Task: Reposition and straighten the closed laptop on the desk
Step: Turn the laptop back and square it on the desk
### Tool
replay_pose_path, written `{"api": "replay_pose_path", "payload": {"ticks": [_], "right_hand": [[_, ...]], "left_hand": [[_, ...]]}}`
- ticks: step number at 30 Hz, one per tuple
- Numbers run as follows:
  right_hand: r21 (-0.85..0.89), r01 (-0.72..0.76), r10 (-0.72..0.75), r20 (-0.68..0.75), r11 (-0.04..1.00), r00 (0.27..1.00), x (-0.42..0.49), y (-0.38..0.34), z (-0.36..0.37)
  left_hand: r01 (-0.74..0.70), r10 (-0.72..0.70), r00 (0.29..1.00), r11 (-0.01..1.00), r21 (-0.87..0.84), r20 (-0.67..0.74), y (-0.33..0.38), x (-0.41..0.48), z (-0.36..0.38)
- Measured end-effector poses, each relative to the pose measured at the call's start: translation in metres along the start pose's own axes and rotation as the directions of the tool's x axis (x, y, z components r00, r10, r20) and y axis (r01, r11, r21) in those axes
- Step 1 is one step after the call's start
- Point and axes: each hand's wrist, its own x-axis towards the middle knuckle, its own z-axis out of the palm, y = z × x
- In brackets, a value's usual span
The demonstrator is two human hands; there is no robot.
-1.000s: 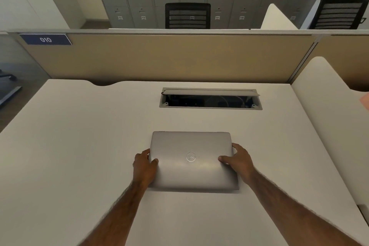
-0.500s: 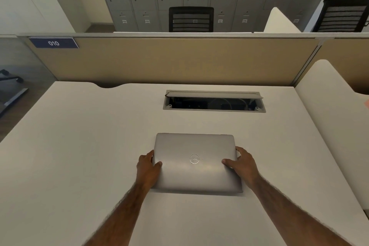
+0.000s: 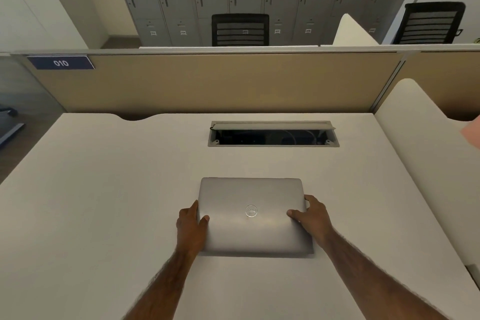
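A closed silver laptop (image 3: pixel 253 195) with a round logo lies flat on the pale desk (image 3: pixel 104 202), its edges nearly square to the desk's front. My left hand (image 3: pixel 191 228) grips its left edge, thumb resting on the lid. My right hand (image 3: pixel 313 217) grips the right edge the same way, fingers wrapped around the side. Both forearms reach in from the bottom of the view.
An open cable tray (image 3: pixel 272 135) is set into the desk behind the laptop. A tan partition (image 3: pixel 207 83) with a "010" label (image 3: pixel 61 63) closes the desk's far side. A white divider (image 3: pixel 426 150) bounds the right. Black chairs and grey lockers stand beyond.
The laptop and both hands hold almost the same place on the desk; the view has tilted slightly, so the scene sits a little lower and to the right in the frame.
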Motion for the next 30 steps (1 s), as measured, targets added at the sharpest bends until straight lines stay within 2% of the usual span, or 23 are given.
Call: {"api": "replay_pose_path", "payload": {"ticks": [6,13,18,30], "right_hand": [[-0.026,-0.012,0.011,-0.040,1.000,0.999,-0.005,0.004,0.005],[-0.048,-0.077,0.070,-0.129,0.996,0.989,-0.013,0.002,0.018],[-0.009,-0.072,0.071,-0.128,0.997,0.989,-0.009,-0.002,0.016],[-0.008,-0.047,0.045,-0.116,0.999,0.992,-0.012,0.005,0.014]], "left_hand": [[-0.034,0.034,0.999,0.999,-0.002,-0.008,-0.003,-0.006,0.002],[0.013,-0.013,1.000,1.000,-0.025,0.005,0.000,-0.009,-0.001],[0.007,-0.008,1.000,0.998,-0.063,-0.010,0.000,-0.014,-0.001],[-0.076,0.086,0.993,0.989,-0.123,0.078,-0.001,-0.008,-0.015]]}}
